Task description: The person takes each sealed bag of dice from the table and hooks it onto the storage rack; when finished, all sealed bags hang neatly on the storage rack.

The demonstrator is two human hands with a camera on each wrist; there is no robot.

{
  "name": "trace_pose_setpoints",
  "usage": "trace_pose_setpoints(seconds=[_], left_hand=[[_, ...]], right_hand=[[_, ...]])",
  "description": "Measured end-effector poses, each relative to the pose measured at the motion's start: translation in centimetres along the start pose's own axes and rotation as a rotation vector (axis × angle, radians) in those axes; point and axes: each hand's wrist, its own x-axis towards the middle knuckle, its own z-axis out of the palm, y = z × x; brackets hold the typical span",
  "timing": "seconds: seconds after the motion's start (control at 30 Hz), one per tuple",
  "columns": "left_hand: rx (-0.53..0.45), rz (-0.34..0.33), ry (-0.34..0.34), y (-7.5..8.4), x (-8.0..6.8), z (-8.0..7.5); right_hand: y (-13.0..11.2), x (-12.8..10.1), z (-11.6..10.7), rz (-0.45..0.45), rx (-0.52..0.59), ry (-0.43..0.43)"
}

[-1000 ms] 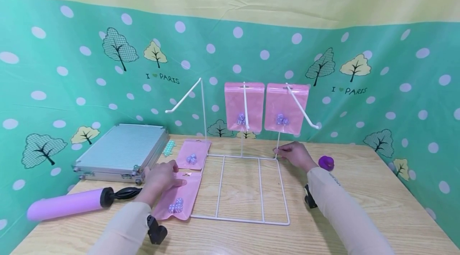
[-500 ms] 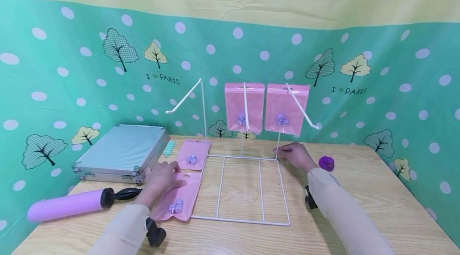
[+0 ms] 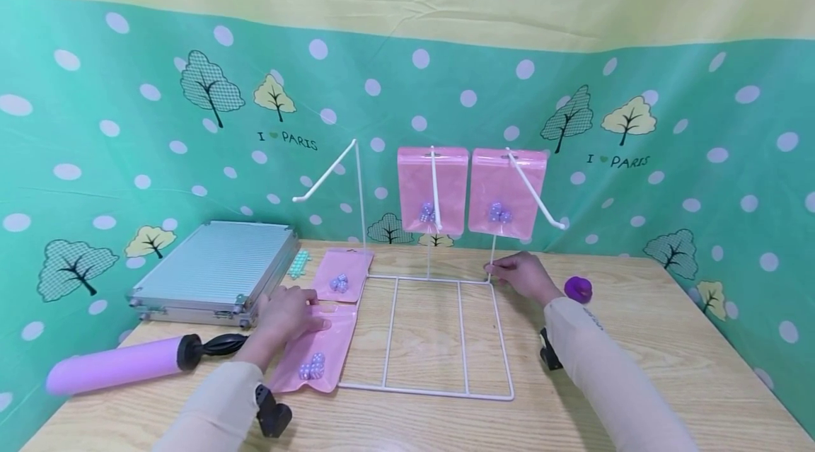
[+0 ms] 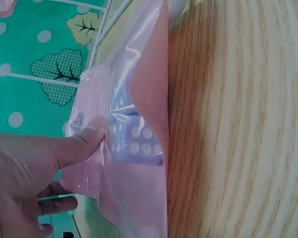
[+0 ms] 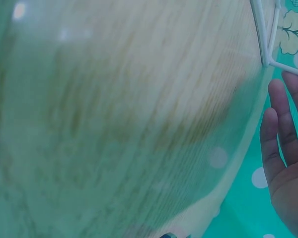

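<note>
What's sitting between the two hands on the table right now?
In the head view, only the white wire rack's flat base lies between the left hand and right hand.

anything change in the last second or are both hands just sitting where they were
Nothing visibly changed. The left hand rests on the near pink bag on the table, and the right hand stays at the back right corner of the white wire rack. Two pink bags hang as before.
</note>
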Motion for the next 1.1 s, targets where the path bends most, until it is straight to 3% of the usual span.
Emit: trace_pose_setpoints(seconds=[0.2,0.33,0.53,0.73,1.1], left_hand=[[-0.040,0.014,-0.007,0.4,0.0,-0.5],[-0.039,0.005,-0.067,0.9,-0.2,-1.3],[-0.006,0.056,-0.118,1.6,-0.6,-2.7],[-0.105,0.086,-0.090,1.7,-0.8,-3.5],[-0.346,0.162,-0.121,1.4,-1.2,-4.5]], right_hand=[[-0.2,-0.2,-0.1,-0.002,-0.008,-0.003],[-0.2,-0.2,-0.1,-0.004,-0.010,0.003],[-0.1,-0.1,-0.1,-0.013,-0.021,0.006],[-0.1,0.0,-0.1,-0.009,-0.026,0.004],[-0.1,-0.1,-0.2,0.006,-0.007,-0.007]])
